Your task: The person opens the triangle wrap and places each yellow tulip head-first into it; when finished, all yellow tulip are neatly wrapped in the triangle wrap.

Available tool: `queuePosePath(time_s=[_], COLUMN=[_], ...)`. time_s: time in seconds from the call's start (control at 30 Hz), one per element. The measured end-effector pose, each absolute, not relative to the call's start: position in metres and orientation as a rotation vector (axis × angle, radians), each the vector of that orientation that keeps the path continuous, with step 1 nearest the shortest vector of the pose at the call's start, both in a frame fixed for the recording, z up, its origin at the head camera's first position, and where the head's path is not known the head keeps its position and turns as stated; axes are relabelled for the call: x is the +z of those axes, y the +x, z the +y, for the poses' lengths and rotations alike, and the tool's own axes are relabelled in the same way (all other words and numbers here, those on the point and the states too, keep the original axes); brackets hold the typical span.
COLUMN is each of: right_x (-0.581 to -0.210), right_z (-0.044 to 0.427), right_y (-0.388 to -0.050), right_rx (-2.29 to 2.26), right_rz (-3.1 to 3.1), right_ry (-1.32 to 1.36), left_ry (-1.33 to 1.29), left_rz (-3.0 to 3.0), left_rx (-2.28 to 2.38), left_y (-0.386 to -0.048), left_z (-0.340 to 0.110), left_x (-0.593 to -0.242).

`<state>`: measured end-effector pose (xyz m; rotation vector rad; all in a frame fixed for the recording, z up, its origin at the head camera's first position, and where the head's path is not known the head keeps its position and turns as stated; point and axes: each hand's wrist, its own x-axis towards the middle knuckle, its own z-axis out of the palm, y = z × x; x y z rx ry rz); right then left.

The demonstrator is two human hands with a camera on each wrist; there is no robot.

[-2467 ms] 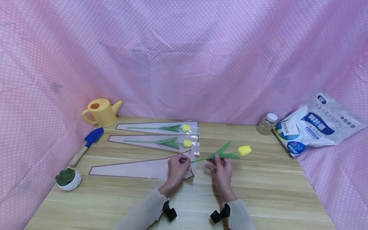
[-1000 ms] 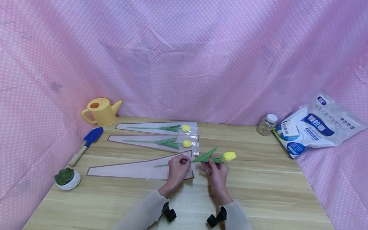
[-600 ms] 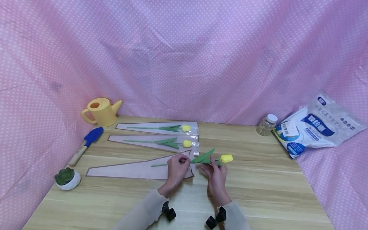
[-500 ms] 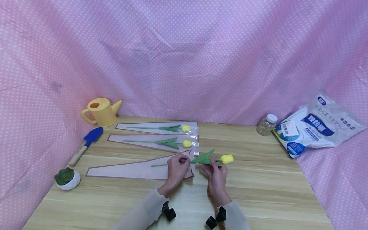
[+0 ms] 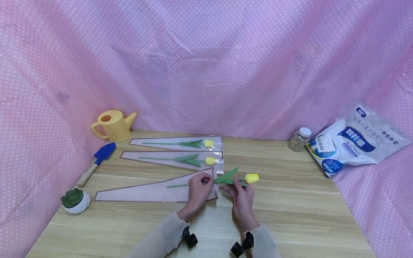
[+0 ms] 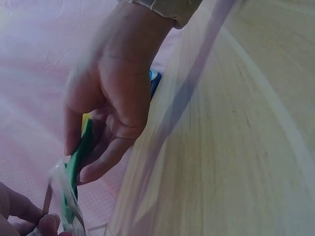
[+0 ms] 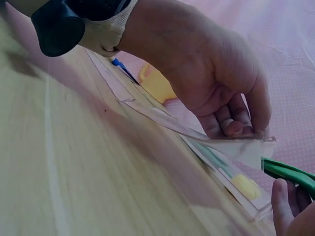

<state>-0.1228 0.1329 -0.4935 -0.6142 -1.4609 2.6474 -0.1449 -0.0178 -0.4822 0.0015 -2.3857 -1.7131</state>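
Observation:
In the head view a yellow tulip with green leaves lies partly inside a clear brown-edged flower sleeve. Its stem shows through the film; the bloom and most of the leaves are outside. My left hand pinches the sleeve near its wide mouth, and the right wrist view shows this mouth lifted and held apart from the table. My right hand holds the tulip by its leaves, just right of the mouth. The left wrist view has the green leaves between its thumb and fingers.
Behind lie two filled sleeves, each with a yellow tulip. At left are a yellow watering can, a blue trowel and a potted succulent. A lidded jar and a white bag stand at right.
My right hand has moved left with the tulip, and the stem has slid farther into the sleeve. The left hand stays in place; the sleeve's narrow end has shifted slightly left.

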Motion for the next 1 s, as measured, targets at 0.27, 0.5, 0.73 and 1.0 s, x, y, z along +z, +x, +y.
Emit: queuePosePath(time_s=[0.27, 0.5, 0.73, 1.0], right_x=[-0.490, -0.489, -0.491, -0.493], right_z=[0.148, 0.144, 0.135, 0.133], right_y=[-0.129, -0.128, -0.125, -0.123], right_rx=[2.618, 2.617, 2.638, 2.658], right_rz=[-1.395, -1.466, -1.504, -1.507], right_ry=[-0.601, -0.610, -0.609, -0.571], left_ry=[0.018, 0.019, -0.047, -0.096], left_rz=[-2.349, -2.363, -2.359, -2.383], left_rx=[-1.714, -1.719, -1.694, -1.642], left_y=[-0.147, -0.146, -0.144, -0.143], left_z=[-0.019, -0.020, -0.017, -0.017], left_x=[-0.478, -0.477, -0.480, -0.479])
